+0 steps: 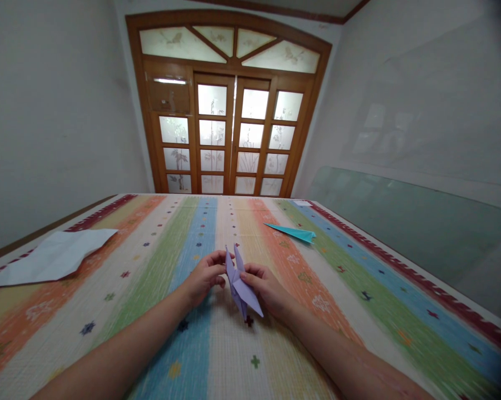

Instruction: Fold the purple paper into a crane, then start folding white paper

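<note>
A purple origami crane [243,293], with two narrow upright points and wider flaps folded out toward me, is held just above the table in front of me. My right hand [267,288] pinches its right side, thumb on the near face of the paper. On the other side, my left hand [206,278] has its thumb and index finger at the crane's left edge, with the other fingers curled loosely. The fingertips behind the paper are partly hidden.
A turquoise folded paper plane [294,232] lies farther off to the right. At the left, a creased white sheet [53,256] rests near the edge of the striped tablecloth [159,244]. A small white piece [302,204] is at the far right corner. Wooden glass doors [233,133] stand beyond.
</note>
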`<state>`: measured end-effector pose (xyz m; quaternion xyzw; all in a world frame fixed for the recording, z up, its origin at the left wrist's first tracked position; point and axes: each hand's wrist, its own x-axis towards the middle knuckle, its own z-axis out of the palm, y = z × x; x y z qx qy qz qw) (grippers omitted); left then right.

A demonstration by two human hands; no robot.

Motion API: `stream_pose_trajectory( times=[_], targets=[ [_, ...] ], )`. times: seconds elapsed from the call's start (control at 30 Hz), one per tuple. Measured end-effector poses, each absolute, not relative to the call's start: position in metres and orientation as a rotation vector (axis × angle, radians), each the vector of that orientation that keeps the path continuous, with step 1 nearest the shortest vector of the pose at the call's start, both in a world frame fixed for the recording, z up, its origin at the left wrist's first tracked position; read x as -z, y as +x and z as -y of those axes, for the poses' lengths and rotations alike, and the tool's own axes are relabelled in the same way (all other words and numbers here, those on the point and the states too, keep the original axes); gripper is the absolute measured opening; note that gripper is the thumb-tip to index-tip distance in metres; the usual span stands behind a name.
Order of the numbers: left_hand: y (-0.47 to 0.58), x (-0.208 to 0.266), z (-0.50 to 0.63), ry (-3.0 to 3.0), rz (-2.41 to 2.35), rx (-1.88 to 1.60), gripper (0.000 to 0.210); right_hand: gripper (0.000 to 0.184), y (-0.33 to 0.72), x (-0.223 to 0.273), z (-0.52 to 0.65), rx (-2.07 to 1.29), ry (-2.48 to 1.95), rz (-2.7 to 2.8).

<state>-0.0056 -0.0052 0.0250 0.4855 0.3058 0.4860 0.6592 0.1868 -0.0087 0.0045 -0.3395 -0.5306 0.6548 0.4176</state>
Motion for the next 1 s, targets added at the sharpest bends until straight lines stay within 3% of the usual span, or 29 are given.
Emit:
stream_pose_trajectory(
  times=[0.7,1.0],
  targets=[
    [-0.0068,-0.0158,0.0011,1.172,-0.718,-1.078,0.030,0.039,0.1848,-0.0055,0.0074,-1.623,-0.851,1.312],
    [-0.0035,-0.0164,0.0039,1.322,-0.723,-1.012,0.041,0.038,0.1851,0.0000,0.0032,-1.619,-0.818,1.252]
  ],
)
